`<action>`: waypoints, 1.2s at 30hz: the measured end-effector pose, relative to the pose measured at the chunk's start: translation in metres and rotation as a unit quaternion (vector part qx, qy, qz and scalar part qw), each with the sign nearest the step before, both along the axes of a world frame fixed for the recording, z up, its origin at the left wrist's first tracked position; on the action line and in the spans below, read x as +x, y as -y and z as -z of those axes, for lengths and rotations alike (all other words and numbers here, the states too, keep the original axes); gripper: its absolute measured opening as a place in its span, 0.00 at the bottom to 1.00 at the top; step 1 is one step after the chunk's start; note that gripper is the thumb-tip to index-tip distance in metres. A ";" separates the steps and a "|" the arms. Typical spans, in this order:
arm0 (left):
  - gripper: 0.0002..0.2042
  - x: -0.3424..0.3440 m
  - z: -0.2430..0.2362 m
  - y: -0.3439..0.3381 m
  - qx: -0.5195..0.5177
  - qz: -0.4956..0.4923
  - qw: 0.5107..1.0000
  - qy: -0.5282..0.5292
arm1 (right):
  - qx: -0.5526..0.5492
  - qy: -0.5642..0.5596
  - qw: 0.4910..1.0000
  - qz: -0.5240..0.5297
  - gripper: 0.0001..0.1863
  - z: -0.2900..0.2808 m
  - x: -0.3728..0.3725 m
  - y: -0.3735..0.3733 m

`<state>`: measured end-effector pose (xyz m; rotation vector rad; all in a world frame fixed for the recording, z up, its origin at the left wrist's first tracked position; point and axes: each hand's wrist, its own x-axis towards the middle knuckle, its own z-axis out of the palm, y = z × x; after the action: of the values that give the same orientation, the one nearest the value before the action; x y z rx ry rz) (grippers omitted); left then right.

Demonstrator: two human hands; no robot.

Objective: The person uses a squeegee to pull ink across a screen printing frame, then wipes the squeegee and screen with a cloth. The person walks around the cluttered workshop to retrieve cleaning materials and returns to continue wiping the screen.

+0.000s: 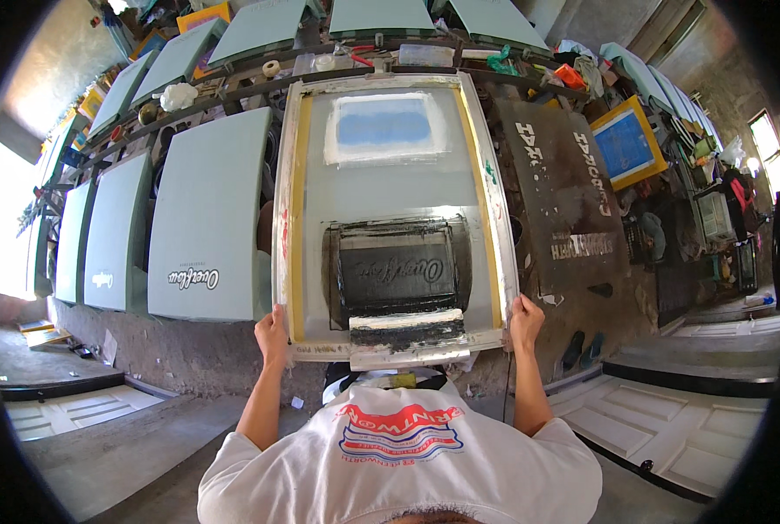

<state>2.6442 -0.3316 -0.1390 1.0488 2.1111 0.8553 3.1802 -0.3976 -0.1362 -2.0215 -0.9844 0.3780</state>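
Note:
A large screen-printing frame lies in front of me, its pale mesh edged with yellow tape. My left hand is closed around its near left corner, and my right hand grips the near right corner. Black ink surrounds a lettered stencil area in the near half of the mesh. Across the near rim lies a squeegee, its blade side smeared black; neither hand touches it. At the far end sits a blue stencil patch with a white border. What lies under the mesh is mostly hidden.
Pale green fabric panels on boards stand left, several with dark or white lettering. To the right are a dark ink-stained board and a yellow-framed screen. A rail with tools and tape rolls runs behind. Sandals lie on the floor.

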 end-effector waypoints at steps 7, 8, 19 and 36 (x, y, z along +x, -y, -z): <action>0.30 0.011 -0.004 0.003 0.004 0.011 1.000 -0.027 | -0.010 -0.006 1.000 -0.011 0.14 0.017 0.015 0.000; 0.29 0.011 -0.007 0.002 -0.004 0.012 0.999 -0.036 | -0.011 -0.019 1.000 -0.009 0.15 0.020 0.016 0.000; 0.29 0.003 -0.005 -0.015 -0.038 0.024 0.999 -0.015 | -0.049 -0.067 0.996 -0.045 0.17 0.023 0.030 -0.011; 0.29 0.002 0.006 -0.018 -0.052 0.023 0.996 -0.063 | -0.076 -0.030 0.996 -0.027 0.16 0.036 0.030 -0.019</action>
<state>2.6466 -0.3135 -0.1445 1.1177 2.2011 0.6652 3.2101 -0.3785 -0.1723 -2.1087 -1.0020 0.5540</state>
